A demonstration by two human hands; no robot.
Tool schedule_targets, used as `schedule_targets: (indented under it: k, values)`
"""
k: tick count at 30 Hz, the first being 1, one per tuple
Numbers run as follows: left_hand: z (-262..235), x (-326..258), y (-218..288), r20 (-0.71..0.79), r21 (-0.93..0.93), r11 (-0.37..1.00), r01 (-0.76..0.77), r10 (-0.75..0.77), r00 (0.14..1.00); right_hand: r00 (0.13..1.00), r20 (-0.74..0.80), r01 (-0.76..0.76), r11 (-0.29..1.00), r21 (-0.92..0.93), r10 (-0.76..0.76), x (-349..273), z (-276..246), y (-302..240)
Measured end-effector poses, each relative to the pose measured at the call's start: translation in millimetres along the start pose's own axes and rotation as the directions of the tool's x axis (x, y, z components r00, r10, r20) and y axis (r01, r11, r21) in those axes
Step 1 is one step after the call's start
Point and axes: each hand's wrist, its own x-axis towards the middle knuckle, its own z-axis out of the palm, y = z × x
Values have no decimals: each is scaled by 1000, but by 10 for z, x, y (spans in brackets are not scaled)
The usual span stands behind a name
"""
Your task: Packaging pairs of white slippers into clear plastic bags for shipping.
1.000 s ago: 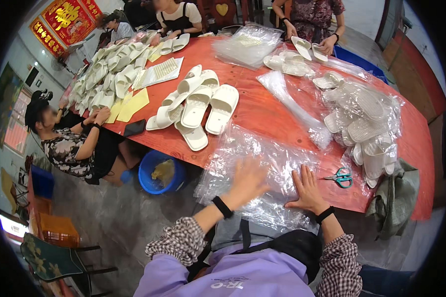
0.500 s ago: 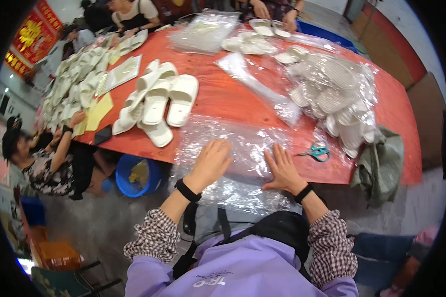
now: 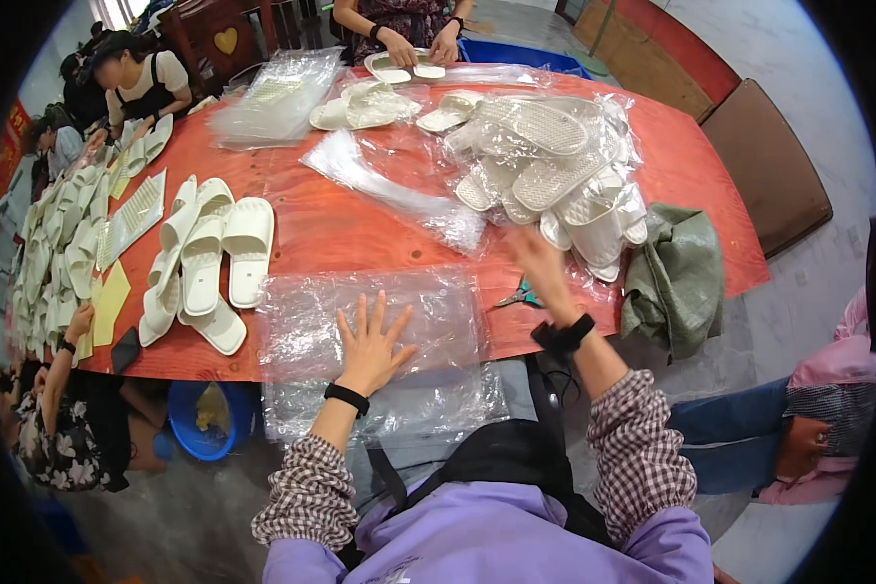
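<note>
Clear plastic point(image 3: 433, 304) is pressed by the left hand point(image 3: 370, 352), fingers spread; scissors point(image 3: 524, 294) could be knocked by the near, blurred right hand point(image 3: 539, 268), whose grasp cannot be told.

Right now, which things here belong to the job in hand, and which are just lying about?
Seem to belong:
clear bags under the left hand
scissors near the blurred right hand
bagged slippers
loose white slippers

Seem just lying about:
crumpled green cloth
blue bucket
dark flat thing, unclear what
</note>
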Motion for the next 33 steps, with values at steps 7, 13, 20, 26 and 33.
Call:
schedule_targets:
  k: [7, 13, 20, 26, 33]
  values:
    - [-72, -1, -26, -21, -47, 999, -6, 5, 1000, 739, -652, -79, 939, -336, -171, 1438, -951, 158]
    - [-99, -89, -30, 18, -21, 999, 24, -23, 1000, 820, -542, -291, 949, -118, 184, 2035, -1070, 169]
    - [-28, -51, 24, 16, -17, 1000, 12, -12, 1000, 903, -100, -333, 826, 455, 418, 2162, -1006, 149]
    - [3, -22, -41, -11, -24, 1000, 13, -13, 1000, 986, -36, 160, 985, -59, -162, 2010, -493, -983]
    - [-27, -72, -98, -52, -28, 1000, 10, -11, 999, 435, 334, 901, 400, -170, -836, 517, 48, -1839]
